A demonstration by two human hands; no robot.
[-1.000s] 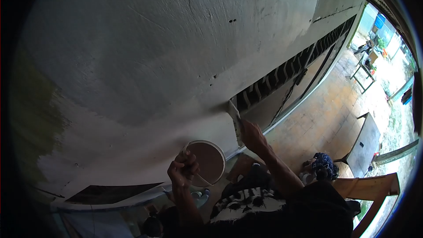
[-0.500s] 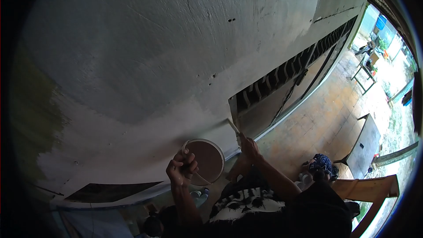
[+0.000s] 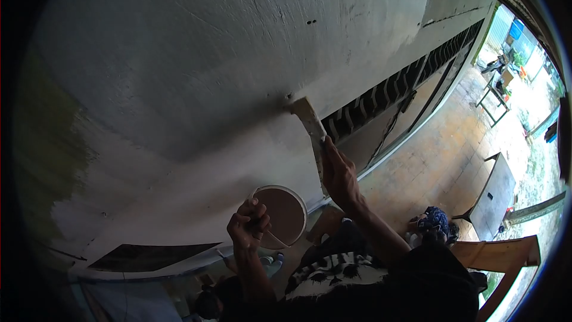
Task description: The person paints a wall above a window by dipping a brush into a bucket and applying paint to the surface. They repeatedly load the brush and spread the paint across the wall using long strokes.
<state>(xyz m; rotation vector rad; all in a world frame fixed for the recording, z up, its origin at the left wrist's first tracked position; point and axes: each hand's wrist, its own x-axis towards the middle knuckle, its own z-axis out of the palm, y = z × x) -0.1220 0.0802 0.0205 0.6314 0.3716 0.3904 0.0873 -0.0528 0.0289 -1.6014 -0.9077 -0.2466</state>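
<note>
My left hand (image 3: pixel 249 225) is closed round the thin handle of a round bucket (image 3: pixel 292 211), which hangs just beside it and shows a brownish-grey inside. In my right hand (image 3: pixel 341 174) is a wide, pale paintbrush (image 3: pixel 307 115), gripped by its handle. The brush head is up at the wall (image 3: pixel 208 83), near a small hole and left of the dark grille; whether the bristles touch is hard to tell. The wall is pale grey-white, with a greenish patch at the far left.
A dark grilled opening (image 3: pixel 369 98) runs along the wall to the right. On the tiled floor stand a low table (image 3: pixel 490 200) and a wooden chair (image 3: pixel 494 253). One person (image 3: pixel 434 222) is low down at the right; another person (image 3: pixel 208 304) is below left.
My right hand has moved up along the wall with the paintbrush, whose wide head now shows. The bucket and my left hand have shifted only slightly.
</note>
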